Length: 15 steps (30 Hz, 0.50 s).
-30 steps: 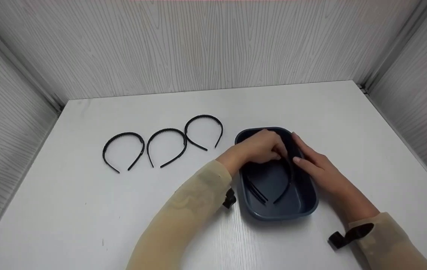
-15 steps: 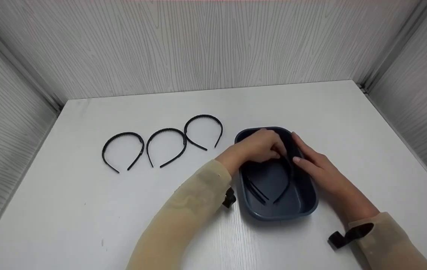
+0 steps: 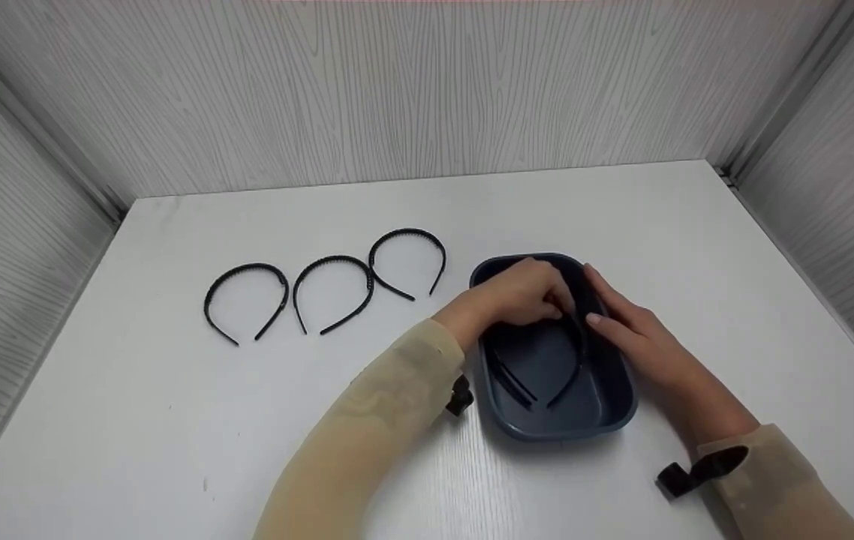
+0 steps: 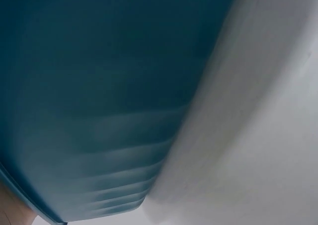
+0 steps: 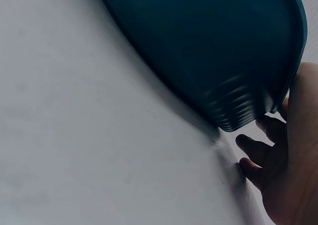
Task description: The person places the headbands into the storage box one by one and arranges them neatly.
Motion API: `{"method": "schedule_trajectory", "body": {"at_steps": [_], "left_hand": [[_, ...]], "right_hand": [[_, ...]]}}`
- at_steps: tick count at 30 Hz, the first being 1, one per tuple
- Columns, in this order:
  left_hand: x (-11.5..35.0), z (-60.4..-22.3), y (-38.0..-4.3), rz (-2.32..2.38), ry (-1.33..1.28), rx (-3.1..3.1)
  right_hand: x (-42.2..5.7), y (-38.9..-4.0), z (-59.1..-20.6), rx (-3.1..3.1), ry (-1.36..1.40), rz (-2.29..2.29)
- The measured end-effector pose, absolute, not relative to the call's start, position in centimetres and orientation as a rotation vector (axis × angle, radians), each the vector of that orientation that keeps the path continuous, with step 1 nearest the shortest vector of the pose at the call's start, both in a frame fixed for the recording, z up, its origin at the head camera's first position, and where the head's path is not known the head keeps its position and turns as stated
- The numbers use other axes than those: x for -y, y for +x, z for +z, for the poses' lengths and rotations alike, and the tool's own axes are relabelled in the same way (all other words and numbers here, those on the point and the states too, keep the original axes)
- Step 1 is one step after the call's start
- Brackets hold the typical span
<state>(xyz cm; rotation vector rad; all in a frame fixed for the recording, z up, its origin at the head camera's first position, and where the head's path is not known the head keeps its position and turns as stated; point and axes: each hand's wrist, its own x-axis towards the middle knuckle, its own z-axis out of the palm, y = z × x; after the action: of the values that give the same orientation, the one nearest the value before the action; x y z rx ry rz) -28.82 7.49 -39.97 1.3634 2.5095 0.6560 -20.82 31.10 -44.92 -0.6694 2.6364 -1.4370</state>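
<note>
A dark blue plastic basin stands right of the table's middle. My left hand reaches over its left rim, fingers curled down inside around a black headband. Several thin legs of black headbands point toward the near end of the basin; the tops are hidden under that hand. My right hand grips the right rim, thumb on the inner side and fingers outside. In the right wrist view the loosely bent fingers lie beside the basin's outer wall. The left wrist view is filled by the basin's ribbed outside, hiding the left fingers.
Three black toothed headbands lie on the white table to the left: one at far left, one in the middle, and one at the right, whose side touches the middle one. Pale wood-grain panels enclose the table.
A headband leg inside the basin has shifted slightly. Both hands, the basin and the three headbands on the table stay practically where they were.
</note>
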Motion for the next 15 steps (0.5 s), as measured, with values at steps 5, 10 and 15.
{"method": "schedule_trajectory", "body": {"at_steps": [5,10,15], "left_hand": [[-7.5,-39.96,-28.77,0.658,1.362,-2.511],[-7.49,-40.0,-28.83,0.657,1.364,-2.506],[-7.4,-39.9,-28.86,0.665,1.369,-2.489]], "right_hand": [[-31.02,-20.77,-44.8,-2.638,-0.678,-1.447],[-30.97,-20.74,-44.76,-2.639,-0.671,-1.445],[-30.96,-20.64,-44.67,-2.644,-0.629,-1.42]]}}
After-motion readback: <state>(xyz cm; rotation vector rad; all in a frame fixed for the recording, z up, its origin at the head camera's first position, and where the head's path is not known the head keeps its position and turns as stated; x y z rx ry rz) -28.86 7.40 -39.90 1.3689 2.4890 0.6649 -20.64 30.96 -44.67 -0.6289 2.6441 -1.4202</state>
